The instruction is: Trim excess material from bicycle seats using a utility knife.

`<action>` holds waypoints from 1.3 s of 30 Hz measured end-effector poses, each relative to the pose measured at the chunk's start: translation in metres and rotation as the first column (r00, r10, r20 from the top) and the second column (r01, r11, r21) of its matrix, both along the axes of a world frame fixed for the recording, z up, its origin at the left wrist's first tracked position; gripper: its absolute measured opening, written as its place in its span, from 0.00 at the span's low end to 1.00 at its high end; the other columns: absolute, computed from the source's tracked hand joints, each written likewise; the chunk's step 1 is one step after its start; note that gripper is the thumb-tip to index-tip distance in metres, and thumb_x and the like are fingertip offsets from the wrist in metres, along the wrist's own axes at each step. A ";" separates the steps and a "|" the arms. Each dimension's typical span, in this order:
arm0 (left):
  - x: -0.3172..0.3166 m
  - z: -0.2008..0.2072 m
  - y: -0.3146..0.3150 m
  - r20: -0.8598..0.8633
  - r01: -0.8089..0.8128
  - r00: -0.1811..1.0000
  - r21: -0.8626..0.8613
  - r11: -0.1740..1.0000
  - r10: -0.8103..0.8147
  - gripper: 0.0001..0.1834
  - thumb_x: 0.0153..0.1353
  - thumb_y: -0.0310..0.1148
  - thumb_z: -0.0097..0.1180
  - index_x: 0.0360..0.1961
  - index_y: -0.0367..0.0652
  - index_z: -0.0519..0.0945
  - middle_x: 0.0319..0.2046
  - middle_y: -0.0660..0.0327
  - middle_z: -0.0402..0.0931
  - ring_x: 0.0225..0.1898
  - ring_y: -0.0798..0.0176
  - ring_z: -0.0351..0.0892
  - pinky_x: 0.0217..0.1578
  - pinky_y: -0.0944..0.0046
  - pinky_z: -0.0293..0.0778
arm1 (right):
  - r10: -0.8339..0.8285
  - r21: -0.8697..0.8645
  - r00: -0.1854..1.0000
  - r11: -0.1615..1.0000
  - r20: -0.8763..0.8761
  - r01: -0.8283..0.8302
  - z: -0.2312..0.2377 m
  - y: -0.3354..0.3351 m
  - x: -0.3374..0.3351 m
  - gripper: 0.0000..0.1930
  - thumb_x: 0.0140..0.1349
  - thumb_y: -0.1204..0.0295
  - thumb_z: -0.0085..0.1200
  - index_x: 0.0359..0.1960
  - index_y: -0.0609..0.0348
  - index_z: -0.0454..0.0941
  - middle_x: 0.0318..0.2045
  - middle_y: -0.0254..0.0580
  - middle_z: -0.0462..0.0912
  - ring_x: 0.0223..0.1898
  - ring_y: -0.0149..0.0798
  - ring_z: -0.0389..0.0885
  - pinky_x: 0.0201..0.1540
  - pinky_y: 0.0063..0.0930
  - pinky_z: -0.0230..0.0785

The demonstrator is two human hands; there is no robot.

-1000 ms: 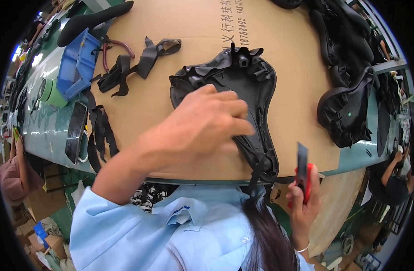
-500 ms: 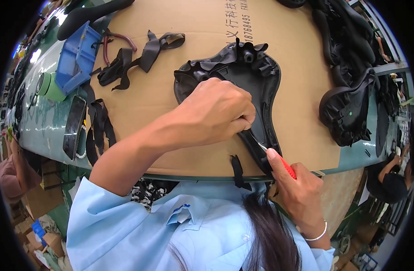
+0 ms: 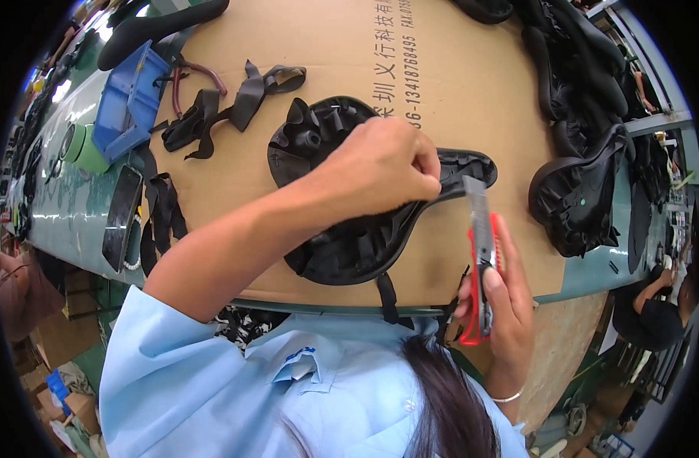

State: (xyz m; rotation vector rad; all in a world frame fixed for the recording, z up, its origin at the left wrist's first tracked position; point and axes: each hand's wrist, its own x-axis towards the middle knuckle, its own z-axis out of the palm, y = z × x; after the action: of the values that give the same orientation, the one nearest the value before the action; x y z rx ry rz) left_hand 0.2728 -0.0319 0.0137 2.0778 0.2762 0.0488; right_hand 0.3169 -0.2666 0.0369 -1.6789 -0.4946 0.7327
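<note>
A black saddle shell is noted on a brown cardboard sheet printed with black characters. A red utility knife with a grey blade is recorded at right. A blue bin and black straps are seen far left; the bench is green.

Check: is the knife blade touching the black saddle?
Cannot tell. In the head view the utility knife blade tip meets the black saddle edge beside the left hand; no gap shows.

It looked like a factory workshop: black saddles lay piled on a cardboard-covered counter, beside a parts bin.
</note>
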 end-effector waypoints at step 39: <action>-0.078 0.009 -0.027 0.195 -0.505 0.863 0.331 0.797 0.466 0.12 0.57 0.35 0.61 0.27 0.37 0.75 0.23 0.56 0.74 0.26 0.53 0.73 0.30 0.57 0.69 | 0.208 -0.177 0.775 0.976 0.596 -0.125 -0.020 0.051 0.040 0.23 0.57 0.69 0.63 0.54 0.63 0.74 0.31 0.41 0.81 0.25 0.32 0.74 0.32 0.29 0.69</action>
State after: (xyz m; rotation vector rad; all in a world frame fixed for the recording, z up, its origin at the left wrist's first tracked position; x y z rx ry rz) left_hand 0.1943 -0.0593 0.0231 2.3149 0.7881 0.5630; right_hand 0.3564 -0.2156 0.0164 -2.0079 -1.0881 0.3222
